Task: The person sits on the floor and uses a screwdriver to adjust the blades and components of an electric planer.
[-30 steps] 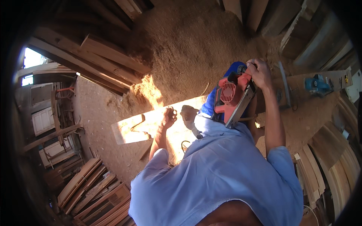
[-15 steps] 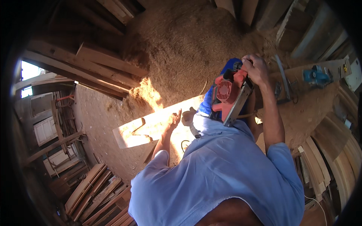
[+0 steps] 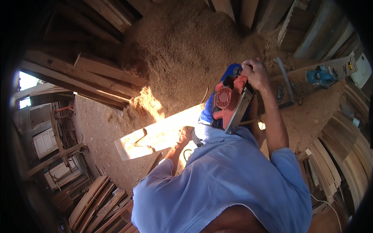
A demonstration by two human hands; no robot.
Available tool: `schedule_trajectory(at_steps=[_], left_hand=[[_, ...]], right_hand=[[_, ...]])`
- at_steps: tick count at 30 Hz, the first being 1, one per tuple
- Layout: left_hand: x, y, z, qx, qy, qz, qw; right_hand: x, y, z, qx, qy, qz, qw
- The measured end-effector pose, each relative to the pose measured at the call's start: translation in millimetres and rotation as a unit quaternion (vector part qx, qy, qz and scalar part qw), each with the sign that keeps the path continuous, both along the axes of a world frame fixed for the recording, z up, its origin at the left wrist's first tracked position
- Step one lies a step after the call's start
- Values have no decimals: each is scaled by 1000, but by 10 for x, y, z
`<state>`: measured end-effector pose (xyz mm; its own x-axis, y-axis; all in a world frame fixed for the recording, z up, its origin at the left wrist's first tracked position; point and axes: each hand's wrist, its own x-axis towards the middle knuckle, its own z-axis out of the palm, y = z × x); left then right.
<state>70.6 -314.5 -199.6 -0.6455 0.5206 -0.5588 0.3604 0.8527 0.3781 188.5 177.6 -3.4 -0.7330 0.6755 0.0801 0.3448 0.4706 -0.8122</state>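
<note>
My right hand (image 3: 256,73) is closed around the front end of a red electric planer (image 3: 227,96), which is tilted over my blue-clad knee so its flat metal sole faces right. On the left, my left hand (image 3: 185,136) is by the near edge of a brightly sunlit wooden board (image 3: 128,149). Its fingers are washed out by glare and partly hidden against a dark greyish thing beside my shirt, whose kind I cannot make out. A dark, bent shadow or mark (image 3: 143,139) crosses the board.
Wood shavings (image 3: 182,50) cover the ground ahead. Long planks (image 3: 93,83) are stacked at the left, with more boards at lower left and right. A teal power tool (image 3: 320,77) lies on a plank at the right. A white cord (image 3: 328,204) curves at lower right.
My left hand has drawn back toward my body, from over the board to the dark thing at its near edge. My right hand still holds the planer; the view has shifted slightly.
</note>
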Motion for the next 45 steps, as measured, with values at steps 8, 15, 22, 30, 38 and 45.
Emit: schedule_trajectory(at_steps=[8, 15, 22, 30, 38, 45], left_hand=[[65, -39, 43, 9, 1, -8, 1000], [105, -59, 0, 16, 14, -26, 999], [132, -95, -69, 15, 40, -58, 997], [40, -448, -422, 14, 80, -82, 993], [32, -252, -177, 72, 128, -177, 973], [8, -353, -179, 30, 335, -438, 834]], right_hand=[[4, -4, 22, -7, -11, -8, 1000], [-13, 14, 10, -10, -8, 10, 1000], [-13, -26, 81, -6, 15, 5, 1000], [-49, -73, 123, 7, 16, 11, 1000], [41, -5, 33, -23, -3, -20, 1000], [-2, 3, -4, -21, -17, -4, 1000]])
